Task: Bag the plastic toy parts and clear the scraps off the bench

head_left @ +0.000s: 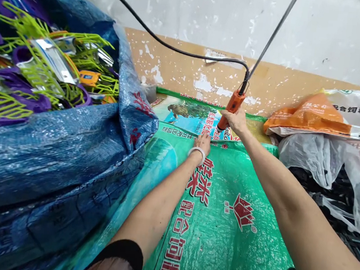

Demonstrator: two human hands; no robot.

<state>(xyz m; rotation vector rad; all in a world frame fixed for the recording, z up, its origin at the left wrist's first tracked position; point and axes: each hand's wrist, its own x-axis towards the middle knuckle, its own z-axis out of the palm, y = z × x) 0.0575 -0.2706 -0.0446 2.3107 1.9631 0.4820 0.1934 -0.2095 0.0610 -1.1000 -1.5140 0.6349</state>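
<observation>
An orange electric screwdriver (231, 108) tilts down over the green woven feed bag (219, 248), its black cord leaving from the top. My right hand (238, 121) is closed round its body. Close to the lower end of the tool, my left hand (202, 144), with a white bracelet at the wrist, rests low over the bag. Its fingers are drawn together, and whatever they hold is hidden or too small to make out. Behind both hands lies a second printed bag (185, 114) in blue and green.
At left, a big blue woven sack (69, 139) holds several lime-green and purple plastic pieces (58, 60). A metal rod (276, 33) and black cable (152, 34) run down past the wall. At right are an orange-and-white bag (312, 115) and clear plastic (311, 154) over black parts.
</observation>
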